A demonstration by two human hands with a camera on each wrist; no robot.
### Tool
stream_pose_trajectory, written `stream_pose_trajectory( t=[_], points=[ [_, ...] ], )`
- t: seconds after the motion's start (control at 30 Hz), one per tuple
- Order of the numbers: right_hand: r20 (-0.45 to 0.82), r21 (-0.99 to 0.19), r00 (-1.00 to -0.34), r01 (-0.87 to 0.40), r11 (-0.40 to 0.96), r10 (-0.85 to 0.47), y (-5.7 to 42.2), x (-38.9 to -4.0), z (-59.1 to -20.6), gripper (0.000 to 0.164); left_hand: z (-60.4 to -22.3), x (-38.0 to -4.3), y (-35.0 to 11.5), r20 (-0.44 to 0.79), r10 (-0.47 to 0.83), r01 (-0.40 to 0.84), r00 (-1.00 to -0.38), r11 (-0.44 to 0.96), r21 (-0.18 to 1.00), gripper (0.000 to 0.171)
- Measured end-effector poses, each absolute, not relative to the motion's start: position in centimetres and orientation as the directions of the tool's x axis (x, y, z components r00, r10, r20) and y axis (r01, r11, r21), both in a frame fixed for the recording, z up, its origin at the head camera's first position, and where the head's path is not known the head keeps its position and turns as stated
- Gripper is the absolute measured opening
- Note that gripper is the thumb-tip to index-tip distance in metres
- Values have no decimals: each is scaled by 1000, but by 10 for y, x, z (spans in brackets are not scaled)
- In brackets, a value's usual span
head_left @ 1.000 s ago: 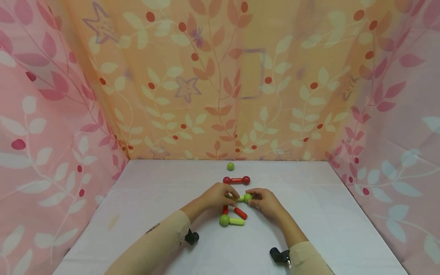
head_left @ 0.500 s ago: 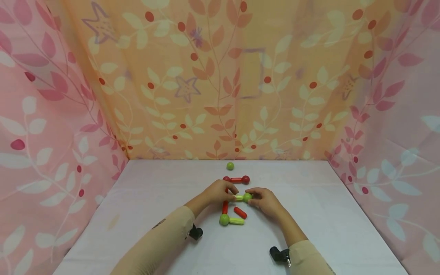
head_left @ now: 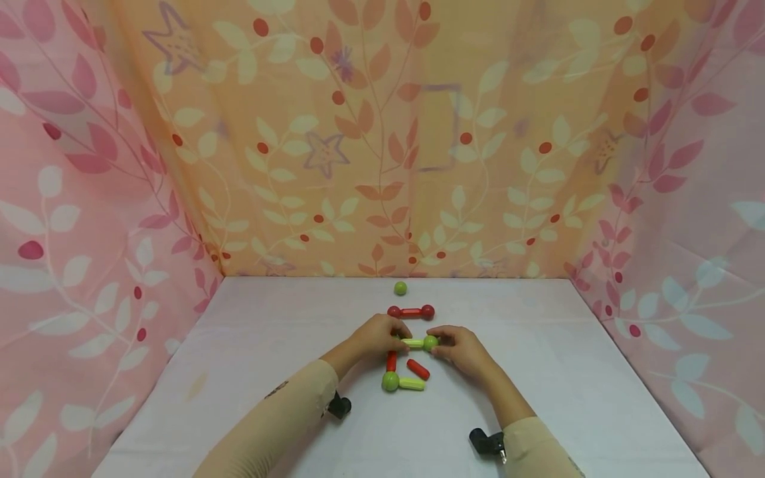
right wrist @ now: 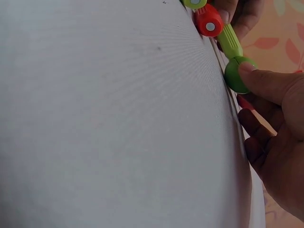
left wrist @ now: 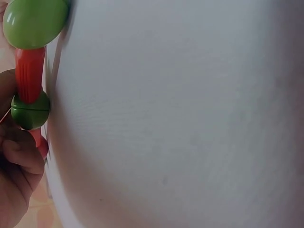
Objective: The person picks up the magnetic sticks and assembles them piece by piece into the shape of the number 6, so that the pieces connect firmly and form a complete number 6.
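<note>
My left hand point(head_left: 381, 334) grips a green ball point(left wrist: 30, 110), which its fingers largely cover in the head view. My right hand point(head_left: 465, 353) pinches another green ball point(head_left: 430, 343) between thumb and fingers. A yellow-green rod point(head_left: 413, 343) spans the gap between the two balls. From the left-hand ball a red rod point(head_left: 391, 362) runs toward the near green ball point(head_left: 390, 382), with a second yellow-green rod point(head_left: 412, 384) pointing right from it. Farther back, a red rod point(head_left: 411, 313) joins two red balls point(head_left: 427, 312).
A loose red rod point(right wrist: 209, 21) with a silvery disc on its end lies just in front of the held pieces. One green ball point(head_left: 400, 288) sits alone near the back edge of the white table point(head_left: 269, 305). Floral cloth walls point(head_left: 382, 199) enclose the back and sides.
My left hand has shifted slightly, so more of the near red rod and the yellow-green rod between the hands shows. My right hand stays on its green ball.
</note>
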State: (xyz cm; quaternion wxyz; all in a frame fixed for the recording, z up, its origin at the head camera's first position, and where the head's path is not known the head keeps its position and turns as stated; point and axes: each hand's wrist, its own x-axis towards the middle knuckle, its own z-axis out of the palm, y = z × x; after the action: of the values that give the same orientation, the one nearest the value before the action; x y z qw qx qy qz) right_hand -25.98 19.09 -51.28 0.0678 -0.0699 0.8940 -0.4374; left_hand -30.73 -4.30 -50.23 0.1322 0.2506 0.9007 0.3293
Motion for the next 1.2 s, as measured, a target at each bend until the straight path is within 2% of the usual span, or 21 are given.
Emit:
stream_pose_trajectory(
  t=[0.23,0.4,0.57,0.7,1.2],
  points=[
    [-25,-744,-979,-116,659,-200,190,-259,-508,36,-503,-306,-42,-66,533,364,-844,658,660,16],
    [81,-671,-968,-229,705,-237,184,-256,-496,33,-507,-305,-43,-68,533,361,-843,655,663,15],
    [153,-668,-948,-308,678,-280,177,-246,-486,29,-509,-306,-44,-50,538,369,-842,641,673,16],
    [131,-651,-938,-325,686,-320,171,-238,-490,25,-509,-306,-45,-51,530,358,-847,637,683,16],
    [-38,-674,-962,-175,718,-270,160,-223,-502,23,-511,-308,-46,-62,521,340,-851,637,692,17]
  ],
)
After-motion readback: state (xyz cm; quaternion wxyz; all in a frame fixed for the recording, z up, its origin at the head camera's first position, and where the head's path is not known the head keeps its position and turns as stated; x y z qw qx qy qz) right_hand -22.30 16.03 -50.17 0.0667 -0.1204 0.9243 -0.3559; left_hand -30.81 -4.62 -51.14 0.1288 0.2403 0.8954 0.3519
